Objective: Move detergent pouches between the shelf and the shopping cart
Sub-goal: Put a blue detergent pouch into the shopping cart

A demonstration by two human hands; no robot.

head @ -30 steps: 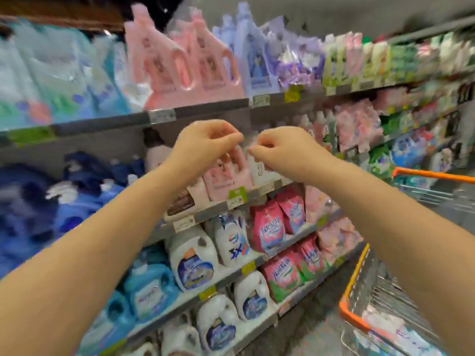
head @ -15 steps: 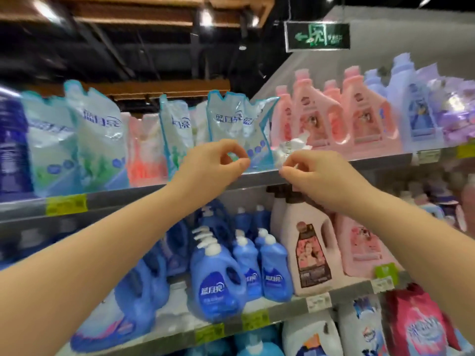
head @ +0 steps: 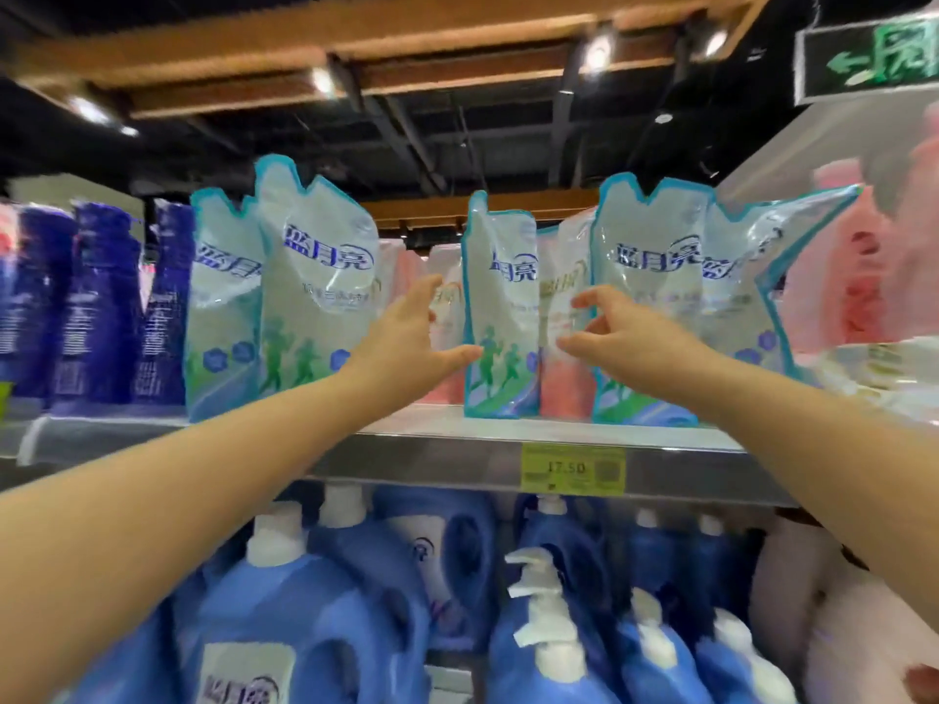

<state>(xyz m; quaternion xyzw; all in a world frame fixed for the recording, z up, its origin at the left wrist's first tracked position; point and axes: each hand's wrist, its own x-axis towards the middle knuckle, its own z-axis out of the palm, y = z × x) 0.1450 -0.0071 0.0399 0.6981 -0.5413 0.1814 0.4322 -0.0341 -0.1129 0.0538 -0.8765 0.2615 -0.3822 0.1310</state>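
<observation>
Detergent pouches [head: 315, 297] stood upright along the top shelf [head: 457, 449]. Both hands were open and held nothing. The left hand [head: 406, 343], fingers spread, flanked the left edge of a narrow blue-green pouch [head: 500, 317]. The right hand [head: 615, 337], fingers loosely bent, hovered at its right, before a pink pouch [head: 561, 383].

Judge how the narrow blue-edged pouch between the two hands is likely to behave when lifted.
The narrow pouch looks like soft film, creased and dented, so it will probably flex when gripped. Its glossy surface may be slippery. It stands on the shelf on a slim base, so a sideways nudge could tip it.
</observation>
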